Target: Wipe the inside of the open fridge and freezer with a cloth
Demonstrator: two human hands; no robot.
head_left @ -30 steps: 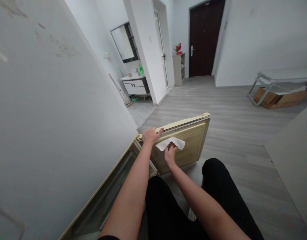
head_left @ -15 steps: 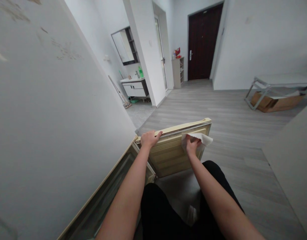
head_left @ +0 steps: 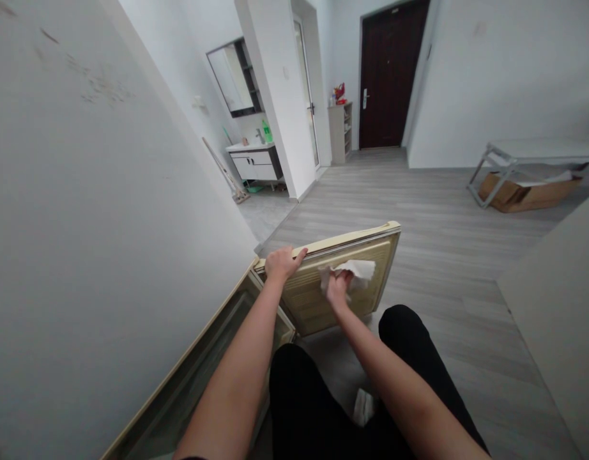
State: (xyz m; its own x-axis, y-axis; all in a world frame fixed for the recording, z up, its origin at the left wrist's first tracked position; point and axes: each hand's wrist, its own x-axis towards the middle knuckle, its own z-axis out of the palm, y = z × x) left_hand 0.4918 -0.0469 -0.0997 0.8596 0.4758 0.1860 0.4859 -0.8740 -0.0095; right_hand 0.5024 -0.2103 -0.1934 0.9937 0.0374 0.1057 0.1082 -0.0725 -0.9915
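White sheet (head_left: 363, 271) is pinched in the right hand (head_left: 338, 286), seemingly against the cream door (head_left: 306, 303); leftward, the left hand (head_left: 281, 263) grips the door's top edge (head_left: 347, 239).

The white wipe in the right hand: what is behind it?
Behind the wipe is the inner side of the yellowish door; what the wipe and right hand cover cannot be seen.

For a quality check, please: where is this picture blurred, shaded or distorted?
Head view: right hand and white wipe slightly soft; head view: floor below the yellowish door in shade; head view: dark door leaning, probably from tilt or distortion.
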